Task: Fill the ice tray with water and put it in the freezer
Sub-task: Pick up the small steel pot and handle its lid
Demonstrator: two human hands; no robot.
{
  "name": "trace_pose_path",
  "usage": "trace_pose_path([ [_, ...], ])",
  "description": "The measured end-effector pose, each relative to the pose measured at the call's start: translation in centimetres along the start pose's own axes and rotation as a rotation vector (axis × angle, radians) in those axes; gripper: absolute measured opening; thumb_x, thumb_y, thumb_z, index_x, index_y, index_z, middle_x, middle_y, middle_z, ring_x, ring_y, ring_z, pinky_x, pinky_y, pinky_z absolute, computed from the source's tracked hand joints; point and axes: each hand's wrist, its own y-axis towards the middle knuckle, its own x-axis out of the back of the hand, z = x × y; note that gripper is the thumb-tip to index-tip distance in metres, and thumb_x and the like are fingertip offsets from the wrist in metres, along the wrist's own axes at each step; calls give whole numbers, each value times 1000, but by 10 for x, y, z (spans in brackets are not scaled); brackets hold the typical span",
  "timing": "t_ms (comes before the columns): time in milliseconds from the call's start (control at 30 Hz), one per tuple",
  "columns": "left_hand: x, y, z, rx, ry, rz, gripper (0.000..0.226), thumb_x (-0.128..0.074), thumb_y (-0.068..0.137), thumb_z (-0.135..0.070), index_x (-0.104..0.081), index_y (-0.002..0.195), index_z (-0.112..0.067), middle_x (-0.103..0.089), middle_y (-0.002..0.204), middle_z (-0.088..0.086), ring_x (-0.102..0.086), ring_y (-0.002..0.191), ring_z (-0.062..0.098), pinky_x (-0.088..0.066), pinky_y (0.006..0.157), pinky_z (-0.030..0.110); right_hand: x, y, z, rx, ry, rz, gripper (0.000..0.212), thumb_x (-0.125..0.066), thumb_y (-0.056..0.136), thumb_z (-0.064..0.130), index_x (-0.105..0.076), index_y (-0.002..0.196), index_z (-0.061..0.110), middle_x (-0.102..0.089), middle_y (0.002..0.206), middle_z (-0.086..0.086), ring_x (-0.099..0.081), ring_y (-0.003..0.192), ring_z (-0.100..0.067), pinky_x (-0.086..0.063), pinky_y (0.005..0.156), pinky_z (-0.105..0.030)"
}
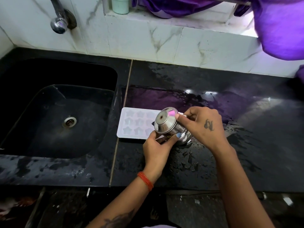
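Note:
A white ice tray (134,123) with star-shaped cells lies flat on the wet black counter (213,153), just right of the sink. Over its right end a small steel pot (167,125) is tipped on its side, its base facing me. My left hand (158,145) grips the pot from below, thumb against its side. My right hand (202,125) holds it from the right, fingertips on its upper edge. The tray's right end is hidden behind the pot and my hands. Whether water is in the cells I cannot tell.
A black sink (54,112) with a steel drain (69,122) sits left of the tray. A steel tap (59,22) hangs from the marble wall above it. Purple cloth (279,25) hangs at the upper right. Water lies spread over the counter.

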Motion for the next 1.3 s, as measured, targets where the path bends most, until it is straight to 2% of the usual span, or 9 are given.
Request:
trace_pose_path([
  [200, -8, -4, 7, 85, -123, 47, 36, -84, 66, -23, -69, 96, -11, -75, 87, 1, -70, 86, 13, -54, 81, 29, 3, -2, 2, 34, -128, 12, 34, -60, 84, 48, -67, 71, 18, -65, 61, 1, -61, 65, -17, -47, 63, -29],
  [400, -10, -8, 5, 91, -203, 82, 30, -79, 71, -14, -68, 99, -8, -75, 89, 1, -70, 87, 11, -53, 80, 22, 3, -2, 5, 70, -196, 22, 38, -57, 85, 49, -66, 71, 15, -65, 62, -1, -61, 66, -21, -51, 66, -33],
  [600, -12, -7, 6, 87, -211, 84, 29, -79, 72, -14, -68, 98, -8, -75, 90, 3, -70, 89, 15, -53, 83, 27, 3, -2, 5, 101, -216, 8, 38, -56, 86, 49, -67, 77, 15, -66, 69, -3, -61, 71, -24, -50, 67, -34],
  [733, -14, -8, 7, 23, -103, 28, 28, -82, 68, -21, -69, 91, -12, -74, 82, -1, -69, 79, 6, -51, 72, 18, 6, -3, 0, 66, -149, 3, 35, -59, 85, 48, -68, 72, 16, -66, 64, 0, -61, 66, -18, -44, 64, -29],
  [833, -15, -8, 4, -44, 4, -12, 30, -83, 66, -25, -68, 90, -16, -73, 80, -6, -67, 72, -4, -44, 62, 6, 9, -2, -9, 7, -44, 9, 33, -63, 83, 46, -68, 69, 16, -66, 61, -1, -63, 65, -18, -49, 66, -33],
  [1000, -18, -8, 0, -113, 107, -16, 37, -84, 64, -30, -69, 96, -17, -72, 85, -6, -66, 78, 0, -43, 61, 3, 13, -5, -20, -67, 109, -18, 34, -65, 79, 50, -67, 64, 19, -68, 60, 3, -64, 64, -16, -52, 71, -40],
  [1100, -22, -8, 2, -82, 98, 16, 36, -84, 64, -32, -69, 93, -19, -73, 85, -6, -67, 81, 2, -46, 65, 6, 16, -7, -22, -71, 87, -35, 32, -65, 80, 48, -67, 65, 19, -67, 60, 4, -63, 63, -16, -52, 70, -40],
  [1300, -29, -11, 9, 17, -34, 103, 35, -84, 64, -26, -69, 94, -15, -74, 84, -3, -70, 82, 7, -53, 79, 25, 19, -9, -20, -52, -66, -34, 30, -64, 82, 45, -66, 67, 19, -65, 60, 1, -61, 65, -21, -50, 66, -36],
])
